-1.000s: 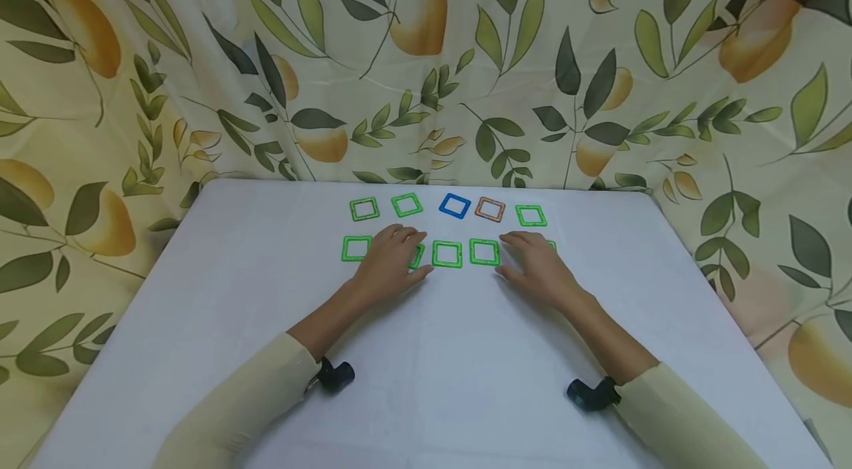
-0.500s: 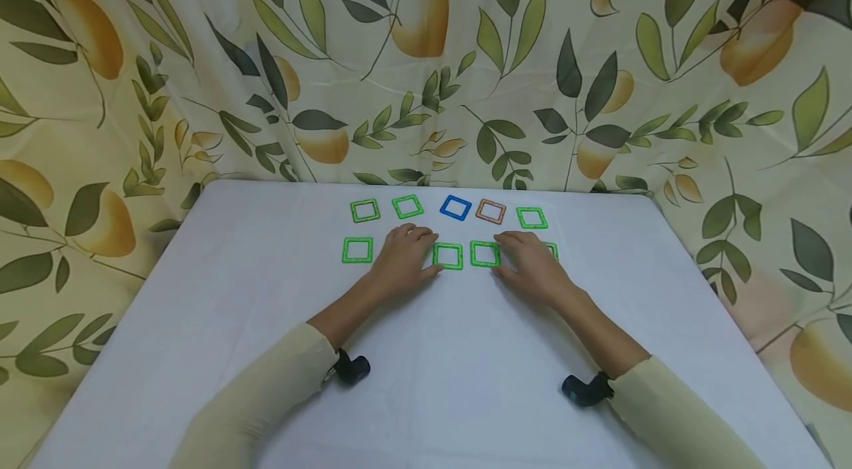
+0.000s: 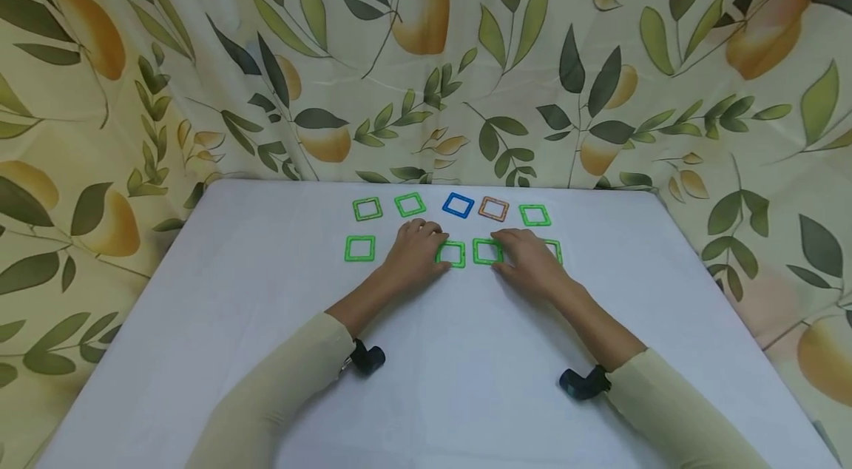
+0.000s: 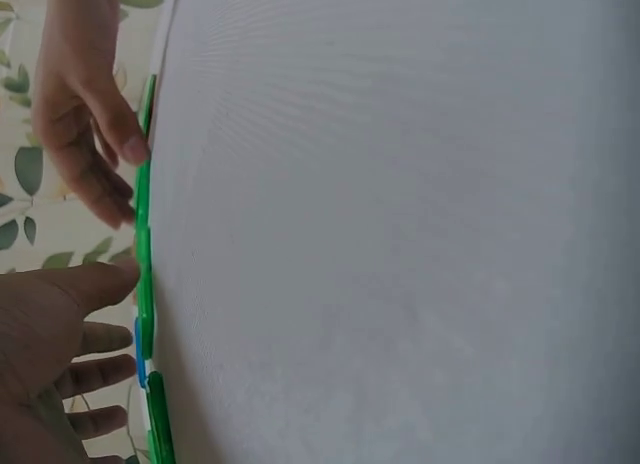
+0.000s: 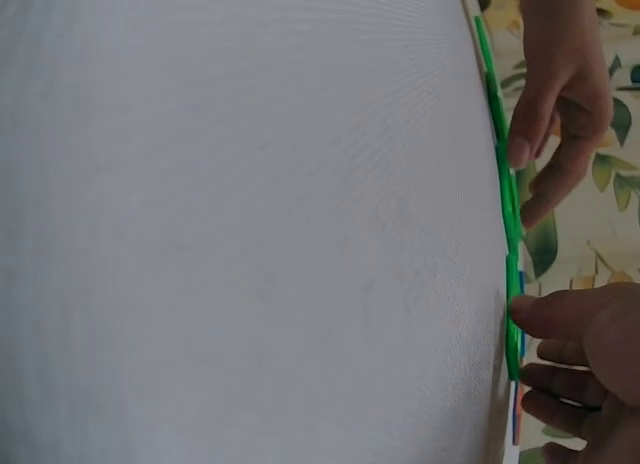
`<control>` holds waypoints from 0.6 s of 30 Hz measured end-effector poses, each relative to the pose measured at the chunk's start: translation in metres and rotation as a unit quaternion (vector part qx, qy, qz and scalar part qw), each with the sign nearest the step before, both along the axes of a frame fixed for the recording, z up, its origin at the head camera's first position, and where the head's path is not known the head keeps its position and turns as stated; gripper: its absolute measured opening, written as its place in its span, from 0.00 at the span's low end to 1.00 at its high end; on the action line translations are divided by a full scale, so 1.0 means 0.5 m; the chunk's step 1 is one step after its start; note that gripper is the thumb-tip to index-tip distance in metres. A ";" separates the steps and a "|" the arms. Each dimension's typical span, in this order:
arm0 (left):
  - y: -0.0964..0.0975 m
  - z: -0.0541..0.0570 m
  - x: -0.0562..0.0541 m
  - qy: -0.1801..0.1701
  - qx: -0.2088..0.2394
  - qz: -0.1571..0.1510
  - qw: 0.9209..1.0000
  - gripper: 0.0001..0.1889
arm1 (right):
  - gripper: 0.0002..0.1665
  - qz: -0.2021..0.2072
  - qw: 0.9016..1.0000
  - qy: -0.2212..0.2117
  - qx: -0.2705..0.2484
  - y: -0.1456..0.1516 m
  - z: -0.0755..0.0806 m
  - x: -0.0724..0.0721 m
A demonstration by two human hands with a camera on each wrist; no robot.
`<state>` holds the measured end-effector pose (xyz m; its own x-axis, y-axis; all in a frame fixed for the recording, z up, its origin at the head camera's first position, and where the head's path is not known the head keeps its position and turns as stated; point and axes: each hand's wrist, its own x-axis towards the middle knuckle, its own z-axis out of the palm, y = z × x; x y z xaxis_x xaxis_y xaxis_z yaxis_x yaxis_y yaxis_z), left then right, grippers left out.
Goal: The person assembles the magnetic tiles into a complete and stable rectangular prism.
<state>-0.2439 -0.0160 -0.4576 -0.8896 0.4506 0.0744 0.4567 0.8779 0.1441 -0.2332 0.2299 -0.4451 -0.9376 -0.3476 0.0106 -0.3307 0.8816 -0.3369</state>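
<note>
"What are the hands at?"

"The left hand (image 3: 416, 254) is at the left side of one green piece, the left square (image 3: 462, 254), thumb by the near edge, fingers by the far one. The right hand (image 3: 532, 262) straddles the right side of its neighbour, the right square (image 3: 475, 251), the same way."

"Pinching them?"

"I can't tell. The fingers are spread, with each thumb well apart from its fingertips; whether either hand really grips, I can't make out."

"Where do the two lie?"

"Flat on the table (image 3: 426, 380), side by side in the near row, a slim gap between them. The end square (image 3: 360, 260) is off to the left. Behind, the blue square (image 3: 457, 214) and the orange square (image 3: 492, 219) sit among green ones."

"So which step is this?"

"Taking hold of the middle pair, I'd judge, perhaps to shift or join them."

"And the next move?"

"It seems to call for a light squeeze on the edges, keeping both flat, their facing sides parallel."
</note>
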 end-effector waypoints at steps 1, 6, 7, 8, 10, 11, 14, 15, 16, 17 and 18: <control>0.003 0.000 -0.002 0.000 -0.001 -0.002 1.000 0.32 | 0.36 -0.001 1.000 -0.002 -0.002 0.001 0.000 -0.001; 0.015 -0.001 -0.008 0.000 -0.011 -0.002 1.000 0.30 | 0.35 -0.005 1.000 -0.008 -0.016 0.002 -0.002 -0.005; 0.016 0.000 -0.008 -0.001 -0.014 0.000 1.000 0.29 | 0.35 -0.005 1.000 -0.010 -0.017 0.002 -0.003 -0.005; 0.018 0.001 -0.008 -0.001 -0.016 0.001 1.000 0.29 | 0.34 -0.004 1.000 -0.011 -0.020 0.001 -0.005 -0.006; 0.019 0.003 -0.007 -0.002 -0.021 0.005 1.000 0.29 | 0.33 0.000 1.000 -0.012 -0.025 -0.001 -0.006 -0.007; 0.020 0.004 -0.006 -0.002 -0.023 0.008 1.000 0.29 | 0.32 0.003 1.000 -0.013 -0.028 -0.002 -0.006 -0.008; 0.021 0.005 -0.005 0.001 -0.024 0.014 1.000 0.29 | 0.31 0.007 0.999 -0.013 -0.031 -0.005 -0.006 -0.009; 0.021 0.005 -0.006 0.001 -0.025 0.016 1.000 0.29 | 0.31 0.008 0.999 -0.013 -0.032 -0.006 -0.006 -0.009; 0.022 0.004 -0.007 0.002 -0.025 0.017 1.000 0.29 | 0.31 0.008 0.999 -0.014 -0.033 -0.006 -0.007 -0.009; 0.022 0.003 -0.009 0.002 -0.024 0.018 1.000 0.29 | 0.31 0.007 0.999 -0.015 -0.035 -0.007 -0.008 -0.009; 0.023 0.001 -0.010 0.002 -0.024 0.018 1.000 0.29 | 0.31 0.006 0.999 -0.016 -0.037 -0.007 -0.009 -0.009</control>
<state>-0.2490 -0.0047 -0.4573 -0.9050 0.4215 0.0579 0.4253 0.8995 0.0998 -0.2375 0.2261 -0.4496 -0.9335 -0.3585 0.0069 -0.3294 0.8499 -0.4114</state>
